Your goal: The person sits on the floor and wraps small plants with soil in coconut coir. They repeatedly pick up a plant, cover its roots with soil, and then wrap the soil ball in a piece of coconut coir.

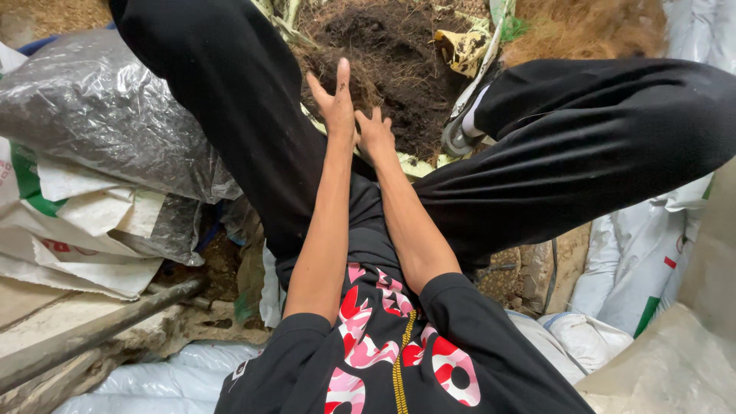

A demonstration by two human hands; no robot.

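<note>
Crumpled grey plastic bag (107, 115) upper left; white-and-green sacks (69, 222) beneath; seemingly similar white sacks (636, 261) right

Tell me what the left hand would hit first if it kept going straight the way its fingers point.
The left hand points forward between the knees, fingers spread, holding nothing. Straight on, it would likely meet the pile of dark soil mixed with fibres first. How high it sits above the pile is unclear from this single view.

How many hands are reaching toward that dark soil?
2. The left hand stretches over the soil pile with its fingers open; the right hand lies just beside it, between the person's knees. None seems hidden.
</note>
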